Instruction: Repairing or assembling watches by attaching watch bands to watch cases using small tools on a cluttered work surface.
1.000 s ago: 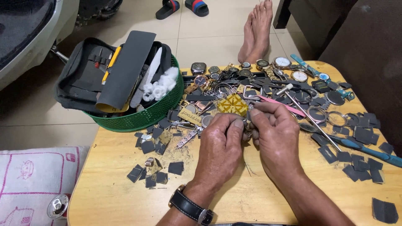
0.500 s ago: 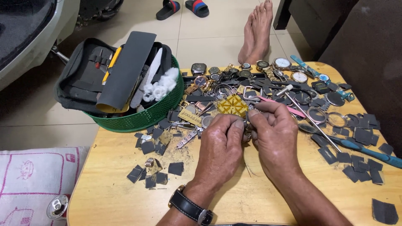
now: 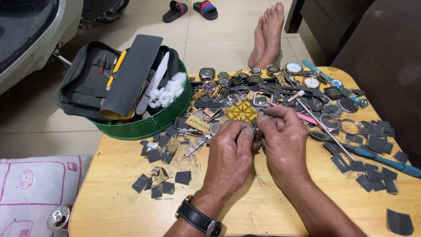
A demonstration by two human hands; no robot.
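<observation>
My left hand [image 3: 230, 156] and my right hand [image 3: 283, 145] meet over the middle of a wooden table [image 3: 114, 206]. Both pinch one small metal watch part [image 3: 257, 142] between their fingertips; most of it is hidden by the fingers. A black-strapped wristwatch [image 3: 199, 217] is on my left wrist. Just beyond the fingers lies a yellow lattice piece [image 3: 242, 110]. Several watches and watch cases [image 3: 289, 72] are heaped at the table's far side.
A green basket [image 3: 151, 123] at far left holds a dark tool case [image 3: 94, 85] and white bits. Dark square scraps [image 3: 160, 175] litter the table. A blue-handled screwdriver [image 3: 379, 158] lies to the right. Bare feet [image 3: 267, 37] and sandals [image 3: 190, 9] are on the tiled floor.
Both hands stay together on the small part; the fingers shift only slightly.
</observation>
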